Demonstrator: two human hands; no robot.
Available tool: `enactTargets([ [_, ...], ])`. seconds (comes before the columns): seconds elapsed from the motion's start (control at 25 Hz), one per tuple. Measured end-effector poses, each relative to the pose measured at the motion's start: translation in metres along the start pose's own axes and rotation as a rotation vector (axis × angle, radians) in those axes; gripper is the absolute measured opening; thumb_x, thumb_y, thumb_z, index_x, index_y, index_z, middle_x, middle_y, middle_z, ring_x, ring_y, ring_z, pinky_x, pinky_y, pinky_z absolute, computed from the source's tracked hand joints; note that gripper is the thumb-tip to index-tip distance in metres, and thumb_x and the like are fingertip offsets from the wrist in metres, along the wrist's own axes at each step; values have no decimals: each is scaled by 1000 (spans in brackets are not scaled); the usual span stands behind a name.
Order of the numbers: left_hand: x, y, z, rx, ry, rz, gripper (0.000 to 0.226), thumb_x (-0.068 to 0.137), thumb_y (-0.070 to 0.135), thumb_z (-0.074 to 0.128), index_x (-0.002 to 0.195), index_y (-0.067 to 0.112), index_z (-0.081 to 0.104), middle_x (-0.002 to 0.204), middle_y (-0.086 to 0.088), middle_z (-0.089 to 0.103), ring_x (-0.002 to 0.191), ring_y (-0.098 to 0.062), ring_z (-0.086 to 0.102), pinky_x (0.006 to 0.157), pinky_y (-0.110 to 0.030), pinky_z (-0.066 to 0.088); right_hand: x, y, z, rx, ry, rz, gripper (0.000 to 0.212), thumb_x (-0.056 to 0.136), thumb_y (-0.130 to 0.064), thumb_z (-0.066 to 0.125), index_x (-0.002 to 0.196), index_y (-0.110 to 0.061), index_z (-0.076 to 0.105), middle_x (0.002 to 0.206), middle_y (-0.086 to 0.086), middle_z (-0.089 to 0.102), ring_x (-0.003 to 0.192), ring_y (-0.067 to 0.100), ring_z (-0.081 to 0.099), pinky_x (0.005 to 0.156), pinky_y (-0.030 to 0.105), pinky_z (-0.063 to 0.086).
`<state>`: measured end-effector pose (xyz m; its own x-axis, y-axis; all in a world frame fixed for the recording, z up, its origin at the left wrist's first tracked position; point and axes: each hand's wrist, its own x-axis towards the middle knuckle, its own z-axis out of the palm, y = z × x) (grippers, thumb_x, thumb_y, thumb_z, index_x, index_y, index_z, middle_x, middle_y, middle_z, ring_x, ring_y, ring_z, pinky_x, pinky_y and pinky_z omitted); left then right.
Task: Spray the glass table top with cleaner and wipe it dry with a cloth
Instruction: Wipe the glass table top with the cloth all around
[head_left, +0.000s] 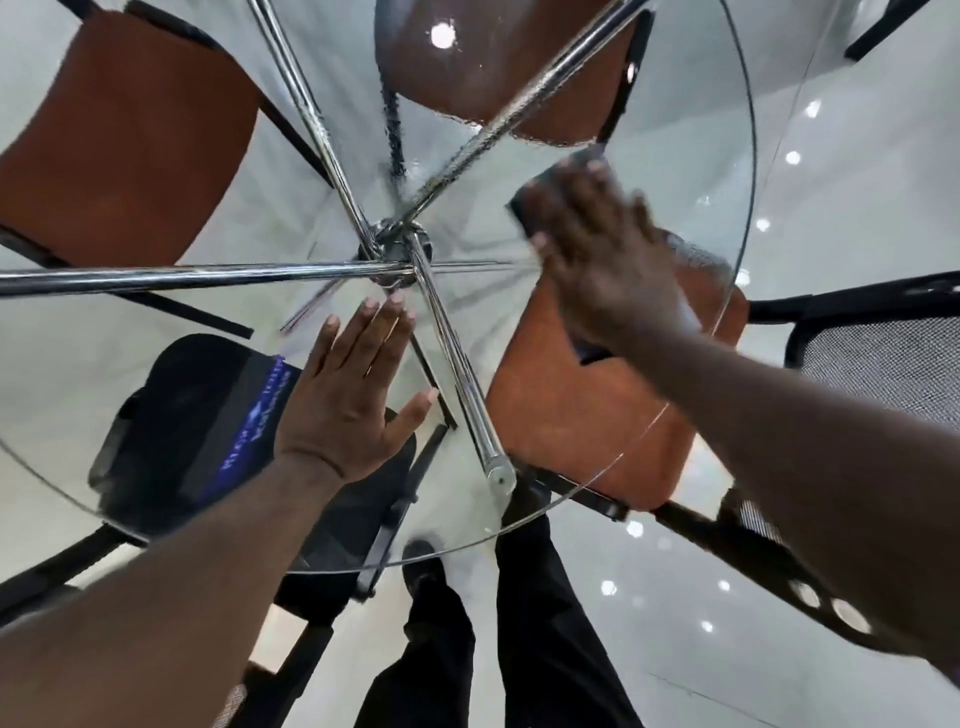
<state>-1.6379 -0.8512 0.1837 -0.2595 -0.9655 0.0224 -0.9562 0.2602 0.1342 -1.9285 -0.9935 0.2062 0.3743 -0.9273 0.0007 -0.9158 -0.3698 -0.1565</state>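
Label (260, 410) beneath glass table top (675, 130), illegible

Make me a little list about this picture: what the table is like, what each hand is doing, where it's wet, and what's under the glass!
Table: round glass top, see-through
Left hand: flat on the glass, fingers straight, holding nothing
Right hand: pressing a dark cloth on the glass; blurred
Wet part: droplets on the far side, just beyond the cloth
Under the glass: chrome legs meeting at the middle, and orange chair seats
Spray bottle: not in view
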Motion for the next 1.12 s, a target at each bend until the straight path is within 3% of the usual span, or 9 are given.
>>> enactTargets([
  [0.2, 2, -1, -3, 18, -42, 6, 81, 100, 55, 44, 164, 11, 21, 173, -5, 14, 161, -23, 10, 128, -53, 17, -76, 13, -14, 36, 28, 456, 62, 114, -52, 26, 172, -39, 11, 182, -1, 5, 169, 23, 3, 132, 62, 15],
  [0.32, 1, 0, -2, 13, -38, 4, 81, 100, 56, 44, 164, 12, 23, 173, -5, 17, 160, -23, 14, 127, -53, 19, -117, -50, 2, 9, -91, 95, 61, 113, -49, 33, 171, -39, 20, 182, 2, 12, 168, 27, 10, 131, 61, 16],
  [0.44, 2, 0, 0, 10, -28, 12, 80, 99, 57, 42, 164, 12, 24, 173, -5, 18, 159, -25, 17, 127, -52, 17, -64, -28, 4, -36, -40, -247, 54, 115, -48, 36, 168, -39, 32, 179, 0, 24, 167, 24, 19, 131, 56, 20],
  [0.52, 1, 0, 1, 7, -20, 22, 81, 99, 56, 43, 164, 12, 23, 173, -5, 18, 160, -25, 16, 128, -50, 15, -13, 9, -1, -9, 18, -61, 55, 115, -50, 31, 169, -40, 27, 180, 1, 20, 167, 26, 16, 130, 58, 22],
  [0.64, 2, 0, 2, 10, -4, 26, 81, 98, 55, 44, 164, 12, 23, 173, -6, 18, 160, -25, 15, 129, -49, 13, 4, 48, -17, 104, 35, 470, 61, 113, -56, 19, 170, -44, 2, 182, -4, -2, 168, 22, -5, 134, 58, 10],
  [0.76, 2, 0, 0, 9, -21, 12, 81, 99, 57, 41, 164, 12, 24, 173, -6, 18, 160, -24, 14, 128, -50, 14, -51, 3, -16, 83, 53, 667, 63, 113, -54, 23, 171, -41, 2, 182, -1, -3, 168, 23, -6, 134, 59, 9],
  [0.88, 1, 1, 0, 6, -28, 5, 81, 99, 57, 40, 164, 12, 24, 173, -5, 18, 160, -23, 13, 128, -51, 15, -100, -40, -6, 43, -53, 361, 62, 115, -51, 27, 172, -41, 5, 182, -2, -6, 168, 24, -6, 135, 56, 5],
  [1.0, 1, 0, 2, -1, -1, 12, 81, 98, 56, 45, 163, 12, 25, 172, -5, 19, 160, -24, 16, 128, -51, 16, -54, 23, -16, -31, -111, -5, 60, 115, -55, 28, 171, -43, 13, 182, -5, 2, 169, 21, -1, 134, 55, 15],
  [1.12, 1, -2, 5, -26, 10, 23, 81, 97, 56, 44, 163, 12, 26, 172, -5, 20, 159, -24, 16, 128, -52, 16, -3, 75, -21, -6, 31, 332, 61, 112, -55, 26, 170, -40, 15, 182, 0, 6, 169, 24, 2, 129, 54, 26],
])
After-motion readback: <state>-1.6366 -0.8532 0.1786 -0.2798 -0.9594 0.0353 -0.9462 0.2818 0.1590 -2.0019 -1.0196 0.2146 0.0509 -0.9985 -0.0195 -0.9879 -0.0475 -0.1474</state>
